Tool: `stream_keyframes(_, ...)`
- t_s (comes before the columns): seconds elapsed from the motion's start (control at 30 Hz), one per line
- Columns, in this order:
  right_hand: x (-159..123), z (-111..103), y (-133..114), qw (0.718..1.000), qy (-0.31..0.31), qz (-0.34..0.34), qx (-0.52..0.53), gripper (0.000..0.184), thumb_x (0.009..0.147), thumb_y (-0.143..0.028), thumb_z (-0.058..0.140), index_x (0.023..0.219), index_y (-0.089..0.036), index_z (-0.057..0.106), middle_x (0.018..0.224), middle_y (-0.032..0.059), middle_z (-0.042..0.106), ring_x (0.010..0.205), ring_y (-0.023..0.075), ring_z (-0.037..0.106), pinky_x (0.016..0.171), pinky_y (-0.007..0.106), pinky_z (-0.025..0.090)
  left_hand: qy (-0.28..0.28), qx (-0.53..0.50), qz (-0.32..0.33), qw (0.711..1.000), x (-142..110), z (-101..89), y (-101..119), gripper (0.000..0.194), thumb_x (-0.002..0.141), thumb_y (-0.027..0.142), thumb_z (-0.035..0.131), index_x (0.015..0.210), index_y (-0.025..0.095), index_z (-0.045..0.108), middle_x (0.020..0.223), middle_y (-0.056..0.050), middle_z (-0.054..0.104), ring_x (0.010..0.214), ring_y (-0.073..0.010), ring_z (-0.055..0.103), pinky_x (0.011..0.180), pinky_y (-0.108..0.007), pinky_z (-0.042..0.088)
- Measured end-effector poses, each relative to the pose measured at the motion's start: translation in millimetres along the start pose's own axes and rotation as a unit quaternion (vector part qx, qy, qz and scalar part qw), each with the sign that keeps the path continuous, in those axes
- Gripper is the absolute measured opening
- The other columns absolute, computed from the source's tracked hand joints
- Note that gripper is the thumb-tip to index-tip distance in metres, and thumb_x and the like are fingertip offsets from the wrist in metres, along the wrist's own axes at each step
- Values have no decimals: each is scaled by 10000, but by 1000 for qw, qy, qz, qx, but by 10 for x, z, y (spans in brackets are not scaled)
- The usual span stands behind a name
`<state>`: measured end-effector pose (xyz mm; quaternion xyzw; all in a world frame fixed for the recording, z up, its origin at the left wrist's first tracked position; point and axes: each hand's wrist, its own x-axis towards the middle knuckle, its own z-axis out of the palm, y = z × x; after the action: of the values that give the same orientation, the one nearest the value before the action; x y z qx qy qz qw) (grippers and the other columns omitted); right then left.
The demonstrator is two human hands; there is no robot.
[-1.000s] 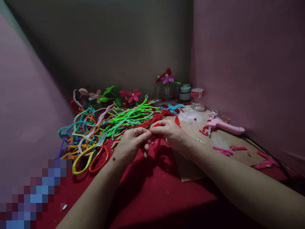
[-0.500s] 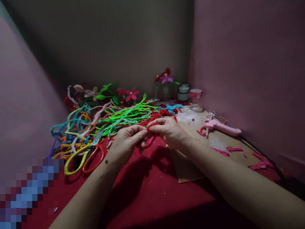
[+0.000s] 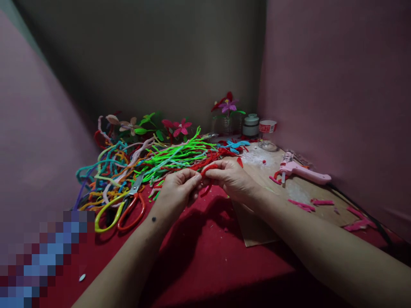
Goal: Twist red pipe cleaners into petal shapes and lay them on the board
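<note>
one red strip (image 3: 209, 167) links left hand (image 3: 179, 187) and right hand (image 3: 231, 176).

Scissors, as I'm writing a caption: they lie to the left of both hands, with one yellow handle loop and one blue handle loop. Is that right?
Not quite: the second loop is red, not blue. The head view shows the scissors to the left of both the left hand and the right hand, with one yellow handle loop and one red.
</note>
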<state>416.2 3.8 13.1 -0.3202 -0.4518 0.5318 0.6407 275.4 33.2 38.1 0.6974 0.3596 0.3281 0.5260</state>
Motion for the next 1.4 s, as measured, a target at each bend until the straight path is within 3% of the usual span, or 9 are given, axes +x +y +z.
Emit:
stream_keyframes(0.13, -6, 8, 55, 1000, 6, -9, -7, 60, 635, -157, 581, 685, -136, 608, 603, 9, 614, 537, 107, 558, 587, 261, 450, 16, 1, -17, 1000, -23, 30, 9, 172, 710, 274, 574, 607, 145, 527, 450, 50, 476, 334, -38, 350, 335, -165, 240)
stream_keyframes(0.4, -33, 78, 135, 998, 50, 0, 30, 67, 631, -100, 482, 625, -165, 498, 508, -55, 523, 457, 72, 486, 478, 199, 394, 39, 117, 45, 991, -28, 98, -51, 186, 728, 287, 556, 605, 148, 547, 451, 43, 465, 401, -57, 389, 386, -171, 285)
stream_keyframes(0.7, -45, 19, 14, 1000, -19, 16, -3, 58, 637, -136, 563, 641, -149, 507, 531, -14, 582, 482, 104, 552, 527, 243, 437, -61, -64, -52, 995, -5, 19, -65, 227, 723, 319, 546, 574, 166, 471, 442, 58, 414, 333, -53, 303, 328, -181, 255)
stream_keyframes(0.8, -38, -3, 46, 999, 9, 3, -38, 52, 627, -121, 553, 641, -150, 512, 532, -26, 570, 479, 93, 543, 522, 230, 433, -5, 69, 19, 997, -7, 60, -102, 210, 756, 312, 502, 605, 167, 503, 454, 48, 423, 363, -64, 332, 380, -194, 268)
stream_keyframes(0.93, -31, -14, 85, 987, 70, -4, -143, 40, 613, -117, 528, 636, -149, 523, 524, -36, 538, 452, 78, 507, 474, 210, 405, 61, 306, 188, 931, -7, 107, -162, 163, 766, 250, 481, 640, 165, 538, 543, 13, 499, 486, -88, 418, 505, -219, 297)
stream_keyframes(1.03, -38, -2, 55, 973, 87, -2, -214, 43, 594, -111, 509, 608, -151, 518, 485, -51, 484, 431, 72, 466, 439, 201, 372, 52, 348, 202, 914, -12, 111, -167, 171, 764, 222, 452, 622, 167, 530, 531, 23, 472, 490, -89, 405, 517, -223, 286)
stream_keyframes(1.17, -47, 12, 2, 966, 73, -19, -246, 31, 600, -124, 516, 605, -147, 536, 496, -49, 477, 449, 66, 440, 441, 198, 352, 58, 283, 147, 946, -27, 105, -115, 178, 720, 204, 466, 552, 164, 511, 487, 41, 424, 471, -79, 378, 493, -214, 287)
stream_keyframes(1.3, -37, -14, -11, 980, 23, 5, -198, 31, 637, -153, 549, 615, -135, 561, 490, -36, 501, 426, 63, 424, 421, 200, 329, 6, 58, -4, 998, -7, 74, -73, 149, 675, 205, 484, 530, 169, 478, 406, 63, 368, 349, -63, 303, 371, -206, 239)
stream_keyframes(1.4, -17, -44, -5, 990, -17, 18, -136, 92, 658, -189, 585, 593, -128, 563, 474, -25, 512, 410, 72, 440, 415, 210, 334, -66, -108, -74, 989, 28, 31, -71, 115, 659, 212, 520, 559, 165, 487, 417, 68, 382, 314, -52, 277, 315, -193, 210)
